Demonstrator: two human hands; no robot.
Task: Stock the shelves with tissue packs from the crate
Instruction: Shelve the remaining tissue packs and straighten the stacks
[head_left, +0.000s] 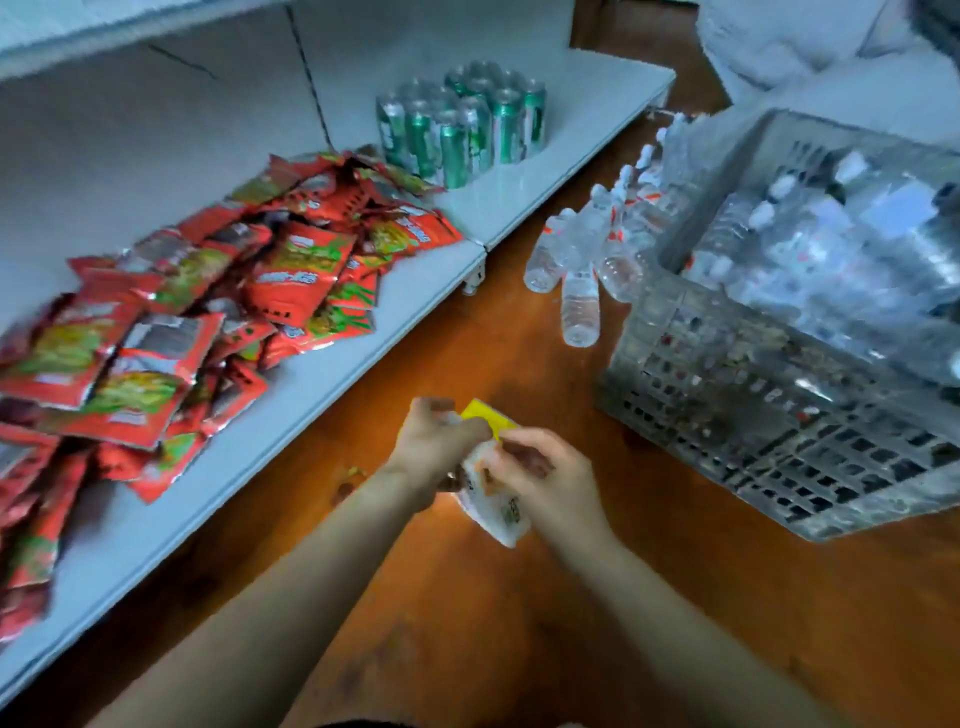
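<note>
Both my hands meet over the brown floor in the lower middle of the view. My left hand (434, 447) and my right hand (545, 475) together grip small tissue packs: a white one (501, 514) hangs below my fingers and a yellow one (488, 415) sticks up behind them. The grey plastic crate (727, 395) stands on the floor to the right, an arm's length from my hands, holding shrink-wrapped water bottles. The white bottom shelf (291, 395) runs along the left.
A heap of red snack packets (208, 312) covers the left part of the shelf. Green cans (462, 124) stand further back on it. Loose water bottles (587, 260) lie on the floor between shelf and crate.
</note>
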